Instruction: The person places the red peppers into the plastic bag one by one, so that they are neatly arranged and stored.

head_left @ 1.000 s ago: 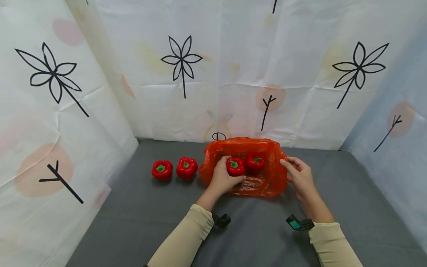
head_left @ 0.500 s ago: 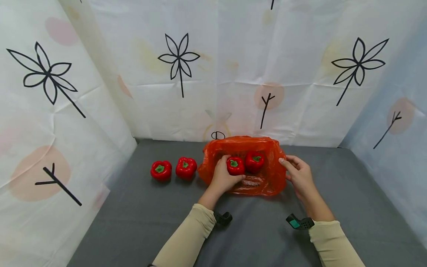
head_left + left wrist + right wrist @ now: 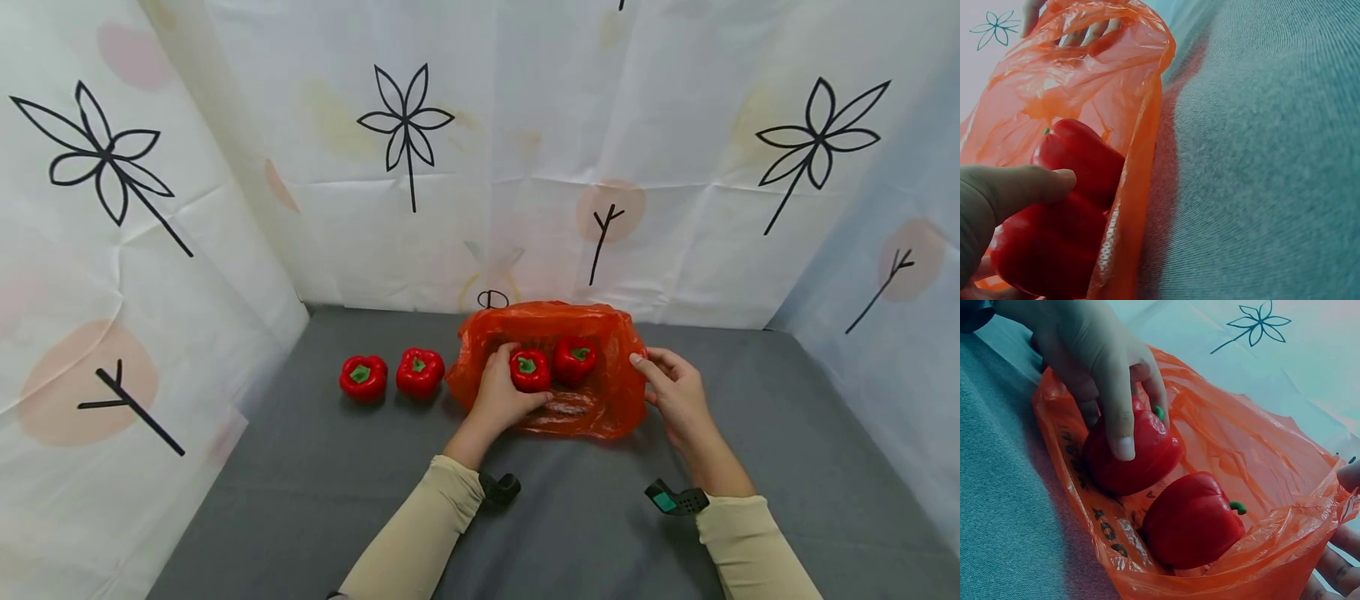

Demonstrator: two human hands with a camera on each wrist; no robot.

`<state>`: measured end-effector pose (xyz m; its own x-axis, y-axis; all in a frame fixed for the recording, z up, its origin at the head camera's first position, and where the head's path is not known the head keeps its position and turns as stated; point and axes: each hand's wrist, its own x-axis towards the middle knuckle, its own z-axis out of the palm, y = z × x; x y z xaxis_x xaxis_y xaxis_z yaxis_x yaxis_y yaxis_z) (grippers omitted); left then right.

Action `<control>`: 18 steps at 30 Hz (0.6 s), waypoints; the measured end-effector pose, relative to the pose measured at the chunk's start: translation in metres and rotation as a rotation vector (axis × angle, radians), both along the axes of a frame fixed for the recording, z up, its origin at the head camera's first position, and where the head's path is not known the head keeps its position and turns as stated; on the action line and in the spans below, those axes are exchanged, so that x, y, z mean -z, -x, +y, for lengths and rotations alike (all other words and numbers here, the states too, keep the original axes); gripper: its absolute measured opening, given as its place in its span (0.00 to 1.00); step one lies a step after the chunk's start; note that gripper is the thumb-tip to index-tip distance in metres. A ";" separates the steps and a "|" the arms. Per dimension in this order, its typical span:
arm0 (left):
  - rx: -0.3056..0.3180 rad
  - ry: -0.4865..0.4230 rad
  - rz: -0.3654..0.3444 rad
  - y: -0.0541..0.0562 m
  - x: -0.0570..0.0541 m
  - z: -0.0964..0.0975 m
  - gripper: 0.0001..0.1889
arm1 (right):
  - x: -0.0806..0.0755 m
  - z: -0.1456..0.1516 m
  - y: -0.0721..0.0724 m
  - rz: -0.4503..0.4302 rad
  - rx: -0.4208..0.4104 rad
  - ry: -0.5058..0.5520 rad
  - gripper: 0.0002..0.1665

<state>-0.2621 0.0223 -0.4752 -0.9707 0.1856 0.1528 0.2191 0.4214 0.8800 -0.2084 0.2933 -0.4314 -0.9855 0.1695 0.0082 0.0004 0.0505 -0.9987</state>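
An orange plastic bag [image 3: 600, 408] lies on the table with its mouth spread wide. Inside it, my left hand [image 3: 498, 396] grips a red bell pepper [image 3: 529, 372] with a green stem, thumb on the near side. Just right of that one, a second red bell pepper [image 3: 1194, 522] rests in the bag. At the bag's right edge my right hand [image 3: 678, 400] pinches the plastic between thumb and fingers. In the left wrist view the left thumb [image 3: 1029, 187] lies across the held pepper; its other fingers are mostly hidden.
Two more red bell peppers stand left of the bag, one [image 3: 363, 379] farther out and one [image 3: 420, 372] close to the bag's edge. A grey cloth [image 3: 300, 500] covers the table. White printed curtains [image 3: 525, 150] rise behind and on both sides.
Both hands keep their hold and hardly move. The whole head view shifts slightly; the peppers and bag stay in place relative to one another.
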 end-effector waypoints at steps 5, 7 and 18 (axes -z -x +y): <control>0.004 0.039 0.017 -0.007 -0.009 0.000 0.50 | 0.000 0.001 0.000 0.011 -0.011 0.015 0.13; -0.002 0.059 0.025 -0.010 -0.012 0.000 0.49 | 0.000 0.001 0.000 0.014 -0.015 0.018 0.12; -0.055 0.157 0.033 -0.021 -0.017 -0.003 0.44 | -0.002 0.001 -0.002 0.020 -0.041 0.023 0.14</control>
